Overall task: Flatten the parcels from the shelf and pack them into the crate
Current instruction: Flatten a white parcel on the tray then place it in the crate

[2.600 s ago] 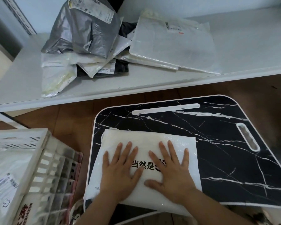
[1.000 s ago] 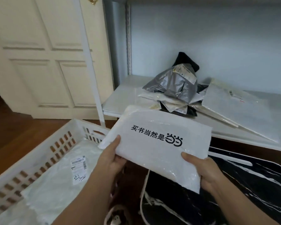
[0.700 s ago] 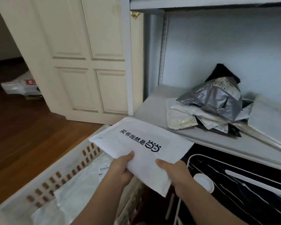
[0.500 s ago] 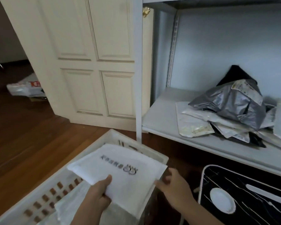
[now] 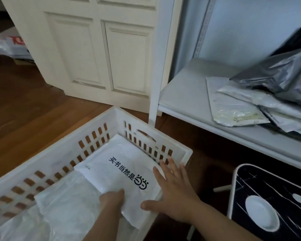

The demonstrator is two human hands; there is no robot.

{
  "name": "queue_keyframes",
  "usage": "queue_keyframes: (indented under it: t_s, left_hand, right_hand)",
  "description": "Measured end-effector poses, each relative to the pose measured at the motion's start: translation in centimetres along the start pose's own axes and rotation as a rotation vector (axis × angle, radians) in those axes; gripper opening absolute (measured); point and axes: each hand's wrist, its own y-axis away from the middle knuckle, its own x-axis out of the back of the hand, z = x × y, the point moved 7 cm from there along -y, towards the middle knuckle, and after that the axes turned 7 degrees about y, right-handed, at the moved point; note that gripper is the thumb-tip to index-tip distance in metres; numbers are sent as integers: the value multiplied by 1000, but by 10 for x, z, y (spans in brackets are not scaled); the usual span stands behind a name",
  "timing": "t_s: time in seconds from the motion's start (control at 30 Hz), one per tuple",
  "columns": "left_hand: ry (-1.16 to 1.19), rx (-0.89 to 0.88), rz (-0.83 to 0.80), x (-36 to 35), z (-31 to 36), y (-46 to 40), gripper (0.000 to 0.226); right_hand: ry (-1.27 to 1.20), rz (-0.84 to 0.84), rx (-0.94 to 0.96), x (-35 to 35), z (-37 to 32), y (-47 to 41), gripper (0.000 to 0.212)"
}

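A flat white parcel with black printed characters (image 5: 122, 173) lies inside the white slatted crate (image 5: 63, 164), on top of other white parcels (image 5: 66, 206). My left hand (image 5: 112, 200) grips its near edge, thumb on top. Spread open, my right hand (image 5: 174, 190) hovers over the parcel's right edge and the crate's near rim, holding nothing. On the white shelf (image 5: 186, 94) at the right lie more parcels: a crumpled silver-grey one (image 5: 283, 75) on top of several white ones (image 5: 233, 106).
A black marble-patterned lap table (image 5: 274, 200) stands at the lower right, below the shelf. The shelf's white upright post (image 5: 156, 75) rises just behind the crate. A cream panelled door (image 5: 97, 49) stands behind, with wooden floor (image 5: 24, 105) to the left.
I lifted the printed parcel off the lap table, swung it left and lowered it into the crate. My right hand has let go of it; my left hand still holds its edge.
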Motion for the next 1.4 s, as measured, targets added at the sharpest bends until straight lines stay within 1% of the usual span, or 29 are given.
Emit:
queue_keyframes:
  t_s: [0.07,0.1,0.13,0.17,0.2,0.23,0.27,0.33,0.37,0.47,0.57,0.67,0.73,0.8,0.83,0.93,1.0,1.07,1.17,1.23,1.27,1.33,1.37,1.4]
  left_hand:
    - [-499,-170,172,4,19,20,68]
    - [-693,-249,270,5,32,34,82]
    - [-878,-336,318,0,45,47,94]
    - [-1075,-451,325,-10,55,54,100]
    - [-1221,-564,270,-24,59,54,101]
    - [-1325,-649,195,-37,59,49,97]
    - [-1365,-656,107,-42,56,43,94]
    - [-1338,-572,-21,-44,49,29,98]
    - [-1326,-548,-53,-44,45,21,101]
    - [-1339,-509,-119,-47,39,3,108]
    - [-1334,-462,-160,-47,39,-6,110]
    - [-1325,-434,-184,-46,41,-4,107]
    - [-1318,-419,-208,-44,48,1,101]
    - [-1299,-448,-227,-43,60,15,92]
    - [-1243,-484,-211,-43,71,27,87]
    - [-885,-637,-109,-53,116,85,68]
    - [-725,-784,-80,-64,150,137,55]
    - [-713,-925,-96,-82,170,187,52]
    - [-735,-1066,-171,-113,174,252,54]
    - [-758,-1132,-228,-136,164,293,53]
    - [-785,-1147,-259,-146,156,305,53]
    - [-832,-1166,-338,-171,134,338,52]
    - [-850,-1179,-386,-186,122,357,51]
    - [-859,-1193,-432,-199,111,375,50]
  right_hand:
    - [40,-16,9,-3,1,-3,109]
    - [62,-29,10,-4,1,-3,109]
    - [82,-49,11,-4,1,-3,108]
    - [98,-63,8,-5,0,-4,107]
    - [109,-69,-1,-5,0,-4,105]
    - [121,-72,-9,-4,1,-5,104]
    - [124,-73,-11,-4,0,-5,104]
    - [123,-69,-9,-4,-1,-5,102]
    - [119,-67,-9,-4,-1,-6,102]
    - [114,-53,-10,-6,-1,-7,101]
    - [103,-41,-3,-7,0,-8,100]
    - [92,-33,7,-8,0,-7,99]
    - [82,-25,5,-7,0,-7,98]
    - [79,-39,30,-8,-6,-6,95]
    - [69,-38,47,-7,-7,-5,92]
    - [19,-23,125,6,0,12,83]
    - [-25,35,114,17,24,35,79]
    - [-73,94,-8,20,67,69,75]
    - [-130,102,-299,9,148,134,74]
    - [-177,123,-447,7,197,187,77]
    - [-184,134,-499,4,215,209,83]
    - [-165,210,-627,8,254,256,100]
    - [-145,256,-704,10,274,280,104]
    - [-81,305,-757,12,291,299,96]
